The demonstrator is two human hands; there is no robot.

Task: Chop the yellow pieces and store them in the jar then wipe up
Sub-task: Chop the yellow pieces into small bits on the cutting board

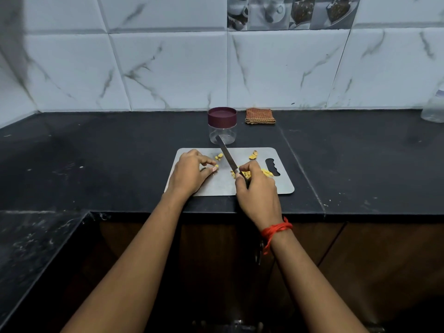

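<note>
Head view, looking down at a black table (pixel 120 152) set against a marble-patterned tiled wall. A grey cutting board (pixel 283 186) lies flat at the centre, its handle cut-out on the right, and both hands work over it.

The left hand (pixel 189 171) rests on the board's left part, with thumb and fingertips pinching one small yellow piece (pixel 216 167). The right hand (pixel 257 188) is clenched around the handle of a knife (pixel 227 153). The blade's long axis runs away from the person and slightly left, and its tip overlaps the base of the jar in this view.

More yellow pieces (pixel 267 173), small, irregular and bright, lie heaped right beside the right hand's fingers. A few others are scattered between the hands and near the board's far edge.

The jar (pixel 222 127), clear with its maroon lid on, stands upright just behind the board. A folded orange checked cloth (pixel 260 116) lies to its right, by the wall. A red thread (pixel 276 230) circles the right wrist.
</note>
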